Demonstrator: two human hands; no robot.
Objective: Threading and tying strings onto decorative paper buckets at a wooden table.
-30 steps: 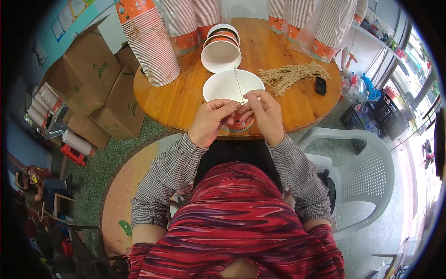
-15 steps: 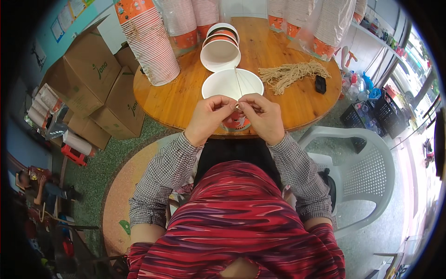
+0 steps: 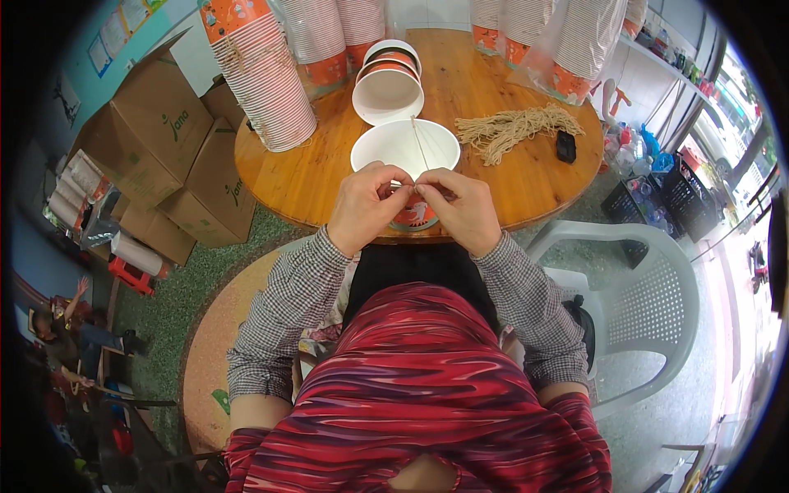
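Note:
A white paper cup [image 3: 404,148] with an orange printed wall sits at the near edge of the round wooden table [image 3: 304,177], its mouth facing me. My left hand [image 3: 366,205] and my right hand [image 3: 460,205] meet at its near rim, fingers pinched on a thin tan string [image 3: 419,141] that runs across the cup's mouth. Both hands press against the cup's wall. The fingertips hide the string's end.
A short nested stack of cups [image 3: 388,82] lies behind the held cup. A bundle of tan strings [image 3: 514,127] and a small black object [image 3: 565,145] lie to the right. Tall cup stacks [image 3: 263,74] line the table's back. Cardboard boxes [image 3: 156,156] stand left, a white plastic chair [image 3: 649,304] right.
Both hands have shifted slightly along the cup's rim and drawn closer together on the string. The cup has stayed in place.

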